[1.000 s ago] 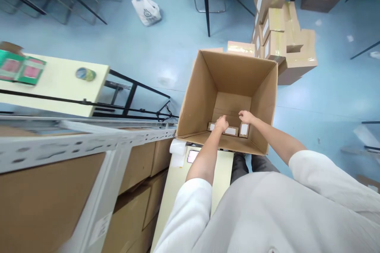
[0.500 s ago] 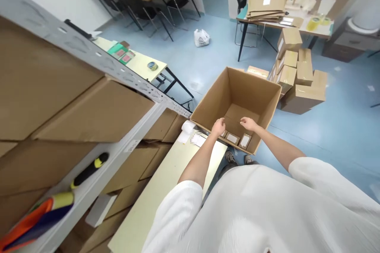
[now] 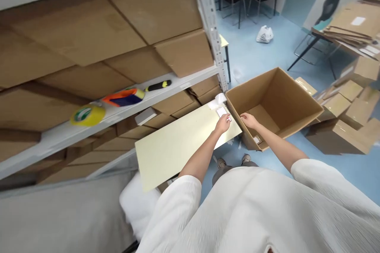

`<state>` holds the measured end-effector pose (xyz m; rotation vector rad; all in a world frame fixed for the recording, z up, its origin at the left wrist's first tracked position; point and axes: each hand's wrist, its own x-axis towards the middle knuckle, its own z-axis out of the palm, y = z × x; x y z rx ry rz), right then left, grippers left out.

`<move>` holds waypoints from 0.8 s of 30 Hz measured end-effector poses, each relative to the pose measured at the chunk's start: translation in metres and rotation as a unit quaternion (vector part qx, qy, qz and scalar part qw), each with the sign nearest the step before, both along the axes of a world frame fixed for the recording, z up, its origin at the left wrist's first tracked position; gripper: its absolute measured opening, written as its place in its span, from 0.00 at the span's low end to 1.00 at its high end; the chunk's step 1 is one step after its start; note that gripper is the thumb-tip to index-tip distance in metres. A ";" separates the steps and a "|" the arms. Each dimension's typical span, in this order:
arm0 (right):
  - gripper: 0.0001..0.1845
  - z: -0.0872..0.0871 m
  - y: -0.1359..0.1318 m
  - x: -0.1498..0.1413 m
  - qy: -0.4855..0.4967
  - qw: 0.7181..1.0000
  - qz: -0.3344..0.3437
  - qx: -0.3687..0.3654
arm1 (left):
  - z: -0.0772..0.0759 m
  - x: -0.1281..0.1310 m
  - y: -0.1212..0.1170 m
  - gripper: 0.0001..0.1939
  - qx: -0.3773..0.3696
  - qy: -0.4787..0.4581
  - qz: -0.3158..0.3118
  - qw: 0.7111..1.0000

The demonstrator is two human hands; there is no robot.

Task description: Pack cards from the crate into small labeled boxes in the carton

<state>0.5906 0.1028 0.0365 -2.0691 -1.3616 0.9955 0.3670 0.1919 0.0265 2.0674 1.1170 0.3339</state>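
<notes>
My left hand is at the near right part of a phone, its fingers closed over the edge. The phone is at the far right end of a narrow pale table; whether it is lifted off the surface I cannot tell. My right hand hangs just inside the left wall of a large open cardboard box, fingers loosely curled with nothing seen in them. Low in that box, by its near corner, shows a small carton with a white label. The box's other contents are hidden by its wall.
Metal shelving packed with cartons runs along the left. On its shelf lie a yellow tape roll, an orange-and-blue tape dispenser and a black-yellow cutter. A white roll sits beyond the phone. Taped cartons are stacked at right.
My left hand has left the large box and come to the phone on the pale table. My right hand has shifted to the box's left wall. The view has swung left toward the shelves.
</notes>
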 end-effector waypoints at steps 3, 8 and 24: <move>0.17 0.005 0.025 -0.045 0.008 0.998 0.060 0.020 | 0.008 -0.049 -0.007 0.25 -0.005 -0.002 0.056 0.998; 0.15 0.011 0.056 -0.139 0.017 0.988 0.151 0.041 | 0.018 -0.145 -0.026 0.25 -0.007 -0.027 0.146 0.989; 0.14 0.017 0.060 -0.434 0.093 0.935 0.339 0.048 | 0.017 -0.435 -0.121 0.25 0.008 -0.077 0.358 0.930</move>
